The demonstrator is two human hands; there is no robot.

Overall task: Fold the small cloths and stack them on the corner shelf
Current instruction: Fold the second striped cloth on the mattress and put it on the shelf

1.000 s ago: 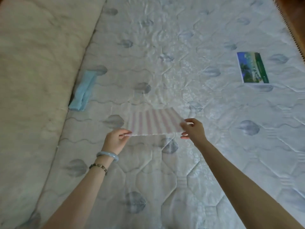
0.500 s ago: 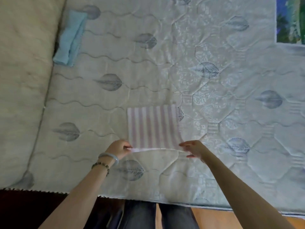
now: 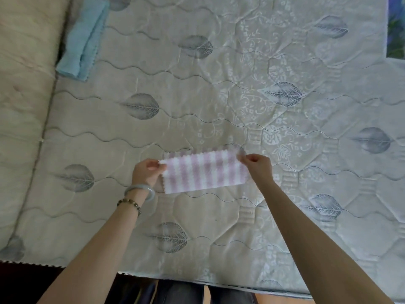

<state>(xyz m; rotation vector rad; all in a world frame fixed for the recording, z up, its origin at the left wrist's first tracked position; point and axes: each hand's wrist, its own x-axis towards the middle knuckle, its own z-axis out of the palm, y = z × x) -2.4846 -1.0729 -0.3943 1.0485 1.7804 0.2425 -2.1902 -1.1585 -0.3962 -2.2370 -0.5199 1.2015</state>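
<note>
Small pink-and-white striped fleece cloth (image 3: pixel 205 172): doubled over, fold along its near side, two zigzag-cut edges stacked along its far side. It sits on the quilted leaf-print mattress (image 3: pixel 219 84), toward the near edge, roughly mid-width in view. Cannot tell whether the far edge is lifted off the mattress.

The left grip (image 3: pixel 147 172) pinches the cloth's far-left corner between thumb and fingers. The right grip (image 3: pixel 257 166) pinches the far-right corner the same way.

Left wrist carries a pale green bangle (image 3: pixel 140 189) and a dark beaded bracelet (image 3: pixel 129 205).

Folded light blue cloth (image 3: pixel 82 40) lies at the mattress's far-left edge, well apart. Printed colour label (image 3: pixel 396 29) at the far-right edge.
</note>
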